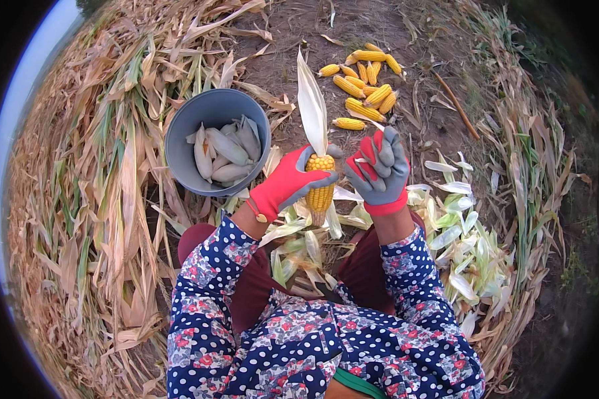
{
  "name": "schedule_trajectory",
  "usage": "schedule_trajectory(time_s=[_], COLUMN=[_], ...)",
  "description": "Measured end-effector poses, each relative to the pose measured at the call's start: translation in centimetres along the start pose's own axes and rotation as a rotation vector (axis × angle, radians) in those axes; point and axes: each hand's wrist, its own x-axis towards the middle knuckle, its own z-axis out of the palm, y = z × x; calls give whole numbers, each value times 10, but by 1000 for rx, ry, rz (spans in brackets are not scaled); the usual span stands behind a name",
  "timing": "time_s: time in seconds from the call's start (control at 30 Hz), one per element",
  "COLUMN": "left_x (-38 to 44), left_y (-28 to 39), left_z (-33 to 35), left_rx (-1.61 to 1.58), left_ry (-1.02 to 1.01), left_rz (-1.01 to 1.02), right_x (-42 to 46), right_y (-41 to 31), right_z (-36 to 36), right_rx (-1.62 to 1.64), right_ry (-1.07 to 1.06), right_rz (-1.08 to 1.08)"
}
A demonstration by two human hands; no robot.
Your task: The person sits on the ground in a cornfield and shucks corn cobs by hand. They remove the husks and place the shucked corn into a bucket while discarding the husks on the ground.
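Note:
My left hand (290,180), in a red and grey work glove, grips a partly husked ear of corn (320,197). Yellow kernels are bare, and one pale husk leaf (313,107) still stands up from the far end of the ear. To its right, my right hand (379,167), gloved alike, is closed in a fist around a thin strip of husk (370,119). The strip pokes out beyond the fist, apart from the ear. Loose husks (297,249) lie between my knees below the hands.
A grey bucket (175,144) at the left holds several ears in their husks (229,147). Bare yellow cobs (362,109) are heaped on the soil ahead. Husks (466,249) pile at my right, near a wooden stick (456,104). Dry stalks (105,174) cover the left side.

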Motion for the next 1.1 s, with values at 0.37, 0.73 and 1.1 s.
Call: schedule_trajectory(time_s=[0.37,0.73,1.1], left_x=[-8,-15,-2], left_y=[13,-20,-27], left_z=[-2,21,35], left_rx=[-490,-514,167], left_ry=[-381,-332,-18], left_rz=[-101,-227,302], right_x=[4,4,10], right_y=[17,11,-6], right_z=[-1,10,-25], right_rx=[-519,-291,564], right_ry=[224,146,265], right_rz=[237,225,-82])
